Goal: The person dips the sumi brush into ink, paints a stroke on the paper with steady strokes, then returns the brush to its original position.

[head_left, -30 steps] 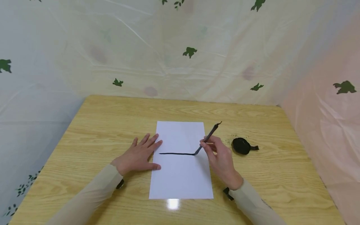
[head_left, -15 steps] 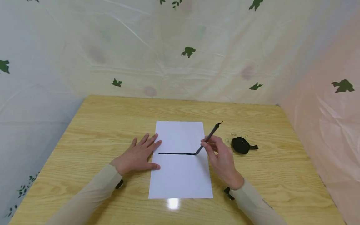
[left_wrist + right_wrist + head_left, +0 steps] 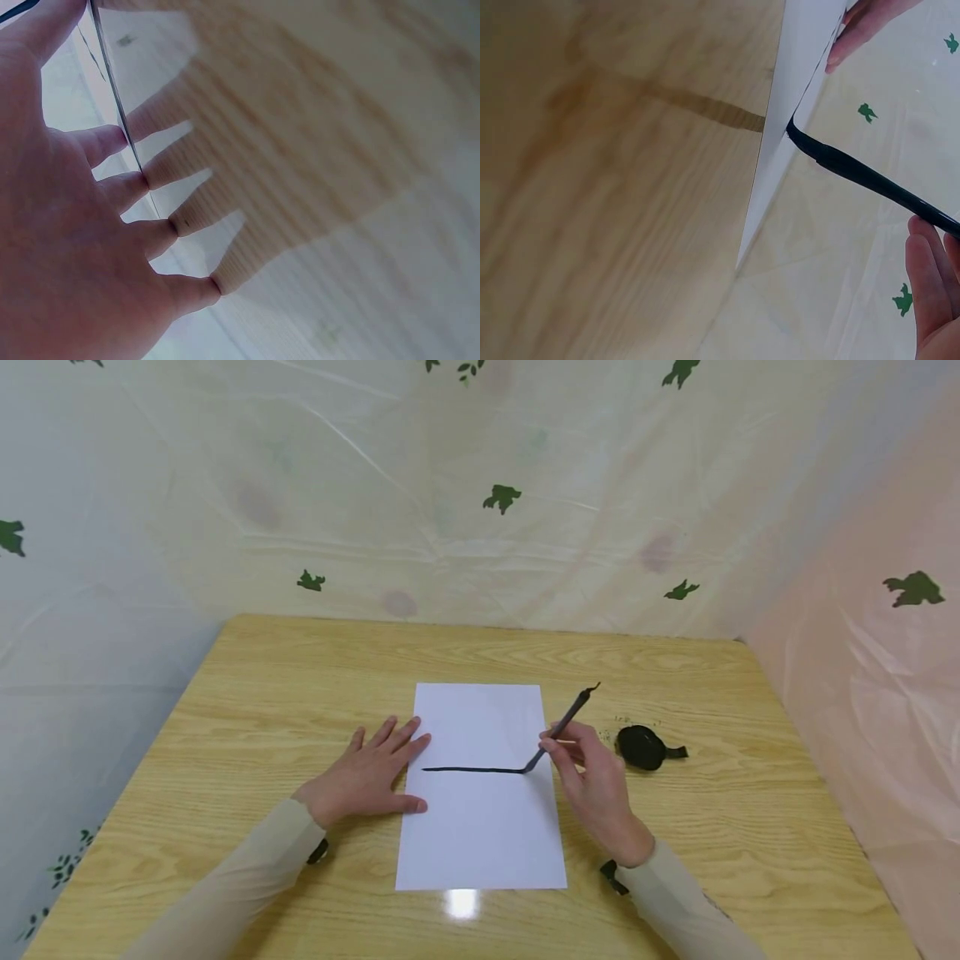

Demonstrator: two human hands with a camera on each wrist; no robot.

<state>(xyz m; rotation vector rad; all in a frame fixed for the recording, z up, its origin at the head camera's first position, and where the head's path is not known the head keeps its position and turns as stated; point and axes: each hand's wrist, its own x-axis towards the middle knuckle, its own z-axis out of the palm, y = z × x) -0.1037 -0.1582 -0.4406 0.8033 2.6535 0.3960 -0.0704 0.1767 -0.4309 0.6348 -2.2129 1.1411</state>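
A white sheet of paper [image 3: 480,835] lies on the wooden table, crossed by a black horizontal line [image 3: 468,769] at about mid-height. My left hand [image 3: 367,779] rests with spread fingers on the sheet's left edge; the left wrist view shows its underside [image 3: 82,217]. Between thumb and fingers, my right hand [image 3: 600,789] pinches a dark ink brush [image 3: 562,722], tilted with its top to the upper right. Its bent bristle tip touches the paper at the line's right end. The right wrist view shows the brush [image 3: 870,176] slanting to the sheet, beside the fingers [image 3: 930,277].
A round black ink dish [image 3: 642,748] with a short handle stands on the table [image 3: 735,827] to the right of the right hand. Small dark specks dot the wood beside it. A pale curtain [image 3: 420,518] with green leaf shapes hangs behind the table and along both sides.
My right hand has moved slightly to the right with the brush, and the black line has grown a little longer at its right end. The left hand stays on the paper.
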